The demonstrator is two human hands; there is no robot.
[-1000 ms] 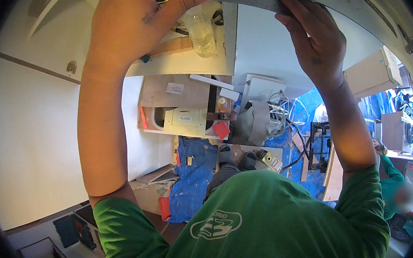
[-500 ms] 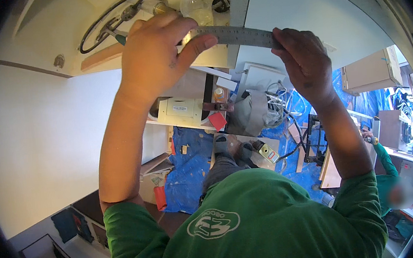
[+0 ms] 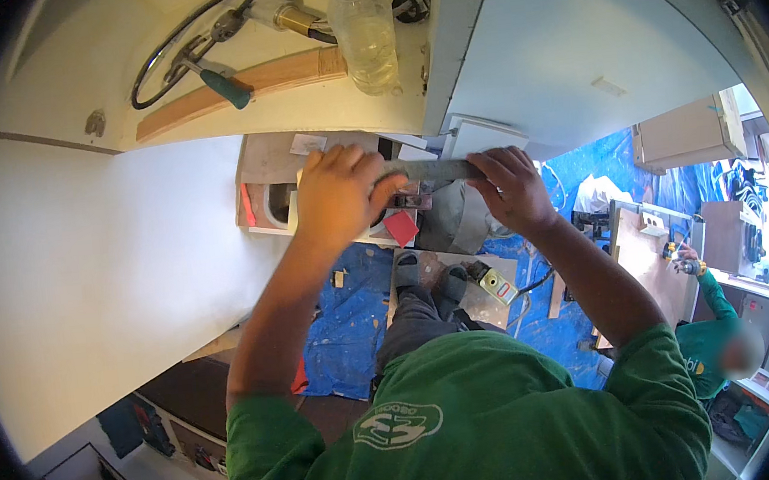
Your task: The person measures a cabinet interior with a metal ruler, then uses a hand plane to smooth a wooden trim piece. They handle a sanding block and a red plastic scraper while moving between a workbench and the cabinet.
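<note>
A grey metal ruler (image 3: pixel 438 169) stretches level between my two hands, in front of my chest. My left hand (image 3: pixel 337 197) is closed round its left end, the thumb pressed along it. At the other end, my right hand (image 3: pixel 515 190) pinches the ruler between thumb and fingers. Beyond them is a cream cabinet shelf (image 3: pixel 300 115). On it stand a clear bottle (image 3: pixel 367 45) of pale yellow liquid and a curved wooden strip (image 3: pixel 283 75). A tool with a green handle (image 3: pixel 225 87) and a black cable (image 3: pixel 141 89) lie there too.
A large white panel (image 3: pixel 113 273) fills the left, and a pale door (image 3: pixel 570 59) hangs at upper right. Blue sheeting (image 3: pixel 347 335) covers the floor, with a yellow device (image 3: pixel 496 285) beside my feet. At far right a co-worker (image 3: pixel 719 348) in green handles a tool by a wooden board (image 3: pixel 642 254).
Both hands and the ruler have come down from the shelf toward my body. More of the bottle and wooden strip shows. The co-worker's arm has shifted slightly.
</note>
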